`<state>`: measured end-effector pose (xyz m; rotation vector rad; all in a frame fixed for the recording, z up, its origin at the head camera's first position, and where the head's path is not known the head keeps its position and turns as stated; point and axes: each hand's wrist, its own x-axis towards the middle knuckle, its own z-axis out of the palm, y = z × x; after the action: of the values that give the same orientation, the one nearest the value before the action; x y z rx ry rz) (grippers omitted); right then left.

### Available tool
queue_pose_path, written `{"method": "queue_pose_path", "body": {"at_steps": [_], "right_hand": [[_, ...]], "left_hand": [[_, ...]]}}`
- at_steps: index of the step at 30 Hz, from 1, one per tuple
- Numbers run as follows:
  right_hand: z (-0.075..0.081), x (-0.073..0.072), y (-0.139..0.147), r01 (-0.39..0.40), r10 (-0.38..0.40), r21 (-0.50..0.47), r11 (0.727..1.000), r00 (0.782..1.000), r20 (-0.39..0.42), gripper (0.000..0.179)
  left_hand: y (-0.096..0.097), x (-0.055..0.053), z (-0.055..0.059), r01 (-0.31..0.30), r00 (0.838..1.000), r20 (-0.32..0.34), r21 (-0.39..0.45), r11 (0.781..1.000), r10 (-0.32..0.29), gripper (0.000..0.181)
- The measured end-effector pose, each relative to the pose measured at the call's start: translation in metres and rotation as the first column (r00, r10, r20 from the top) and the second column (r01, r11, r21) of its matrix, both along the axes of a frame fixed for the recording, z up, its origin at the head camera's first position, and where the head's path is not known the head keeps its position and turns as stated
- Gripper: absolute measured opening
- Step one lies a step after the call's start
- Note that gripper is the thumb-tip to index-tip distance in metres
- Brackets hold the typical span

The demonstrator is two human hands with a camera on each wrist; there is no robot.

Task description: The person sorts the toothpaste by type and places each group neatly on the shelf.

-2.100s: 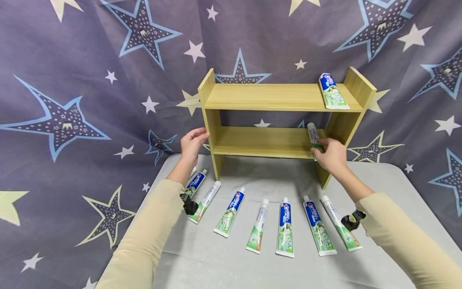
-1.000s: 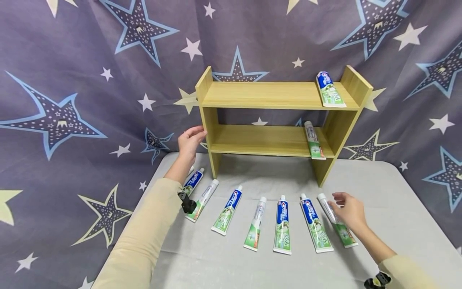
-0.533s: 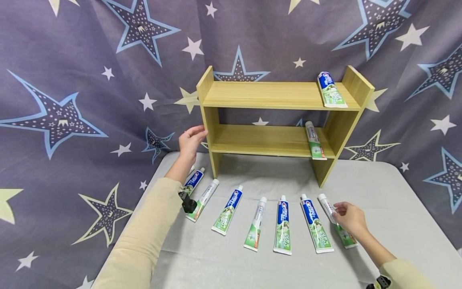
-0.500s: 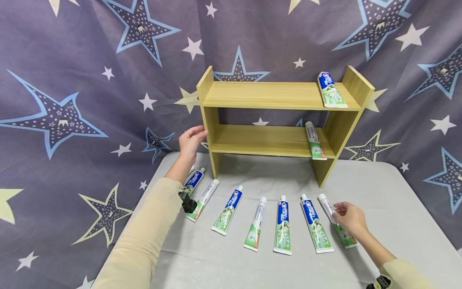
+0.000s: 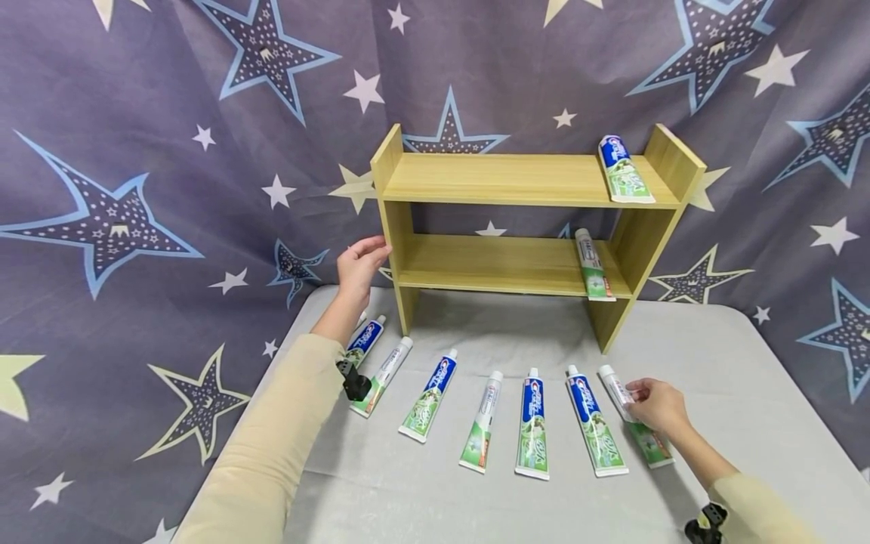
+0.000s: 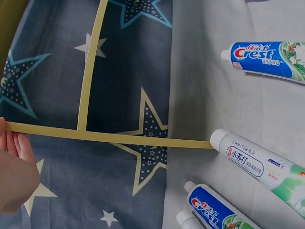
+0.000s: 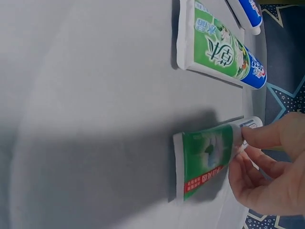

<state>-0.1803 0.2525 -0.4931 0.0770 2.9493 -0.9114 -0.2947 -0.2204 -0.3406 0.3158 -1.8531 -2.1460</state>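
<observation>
On my head feed the right hand (image 5: 658,408) pinches a white-and-green tube (image 5: 654,447) at the right end of the row on the bench (image 5: 754,408). The right wrist feed shows its thumb and fingers on opposite sides of the tube, the gap just as narrow as what they hold. That hand covers the tube's middle from the head and part of its white end from the wrist, so I can't tell whether the tube touches the bench along its whole length.

The left hand (image 5: 359,272) touches the left panel of the wooden rack (image 5: 489,179). Its wrist feed crops it at the left edge, and I can't tell whether its fingers grip the panel or only rest against it.

On the rack's top board, near the right panel, lies a blue-and-green tube (image 5: 625,170); on the lower board, a slim white tube (image 5: 593,266) pokes its tail past the front edge.

At the row's left end, the left arm and wrist camera (image 5: 355,380) block my view: one Crest tube (image 5: 367,338) loses its tail, and its neighbour shows little beyond a white cap (image 5: 360,320). Both run off the bottom of the left wrist feed.
</observation>
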Motion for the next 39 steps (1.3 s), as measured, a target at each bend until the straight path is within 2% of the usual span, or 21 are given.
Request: {"method": "queue_pose_path", "body": {"at_steps": [5, 12, 16, 20, 26, 34, 36, 39], "right_hand": [[-0.003, -0.004, -0.002, -0.008, 0.009, -0.017, 1.000, 0.998, 0.069, 0.037], [-0.002, -0.004, -0.008, 0.006, -0.007, 0.007, 1.000, 0.997, 0.080, 0.037], [0.000, -0.005, -0.008, 0.043, -0.039, -0.031, 0.999, 0.991, 0.129, 0.041], [0.000, -0.004, -0.004, 0.107, -0.083, -0.112, 0.988, 0.977, 0.199, 0.044], [0.003, -0.005, 0.000, 0.161, -0.077, -0.264, 0.951, 0.950, 0.303, 0.048], [0.013, -0.010, 0.002, 0.222, -0.021, -0.461, 0.859, 0.915, 0.402, 0.062], [0.015, -0.011, 0.002, 0.227, -0.004, -0.483, 0.846, 0.908, 0.420, 0.065], [0.018, -0.011, 0.000, 0.217, 0.023, -0.490, 0.844, 0.899, 0.438, 0.067]], "left_hand": [[0.000, 0.000, 0.001, 0.000, 1.000, -0.010, 0.007, 1.000, 0.000, 0.033], [-0.001, 0.000, -0.001, -0.007, 1.000, -0.001, 0.002, 1.000, 0.007, 0.033], [-0.001, 0.000, -0.001, -0.011, 1.000, 0.004, 0.004, 1.000, 0.011, 0.033], [0.000, -0.001, -0.002, -0.011, 1.000, -0.005, 0.013, 1.000, 0.011, 0.032], [0.002, -0.001, -0.001, -0.006, 1.000, -0.011, 0.019, 1.000, 0.006, 0.032], [0.000, -0.001, -0.001, -0.008, 1.000, -0.019, 0.019, 1.000, 0.009, 0.032], [0.000, -0.002, -0.001, -0.009, 1.000, -0.015, 0.015, 1.000, 0.009, 0.032], [0.000, -0.001, -0.001, -0.009, 1.000, -0.015, 0.013, 1.000, 0.009, 0.032]]}}
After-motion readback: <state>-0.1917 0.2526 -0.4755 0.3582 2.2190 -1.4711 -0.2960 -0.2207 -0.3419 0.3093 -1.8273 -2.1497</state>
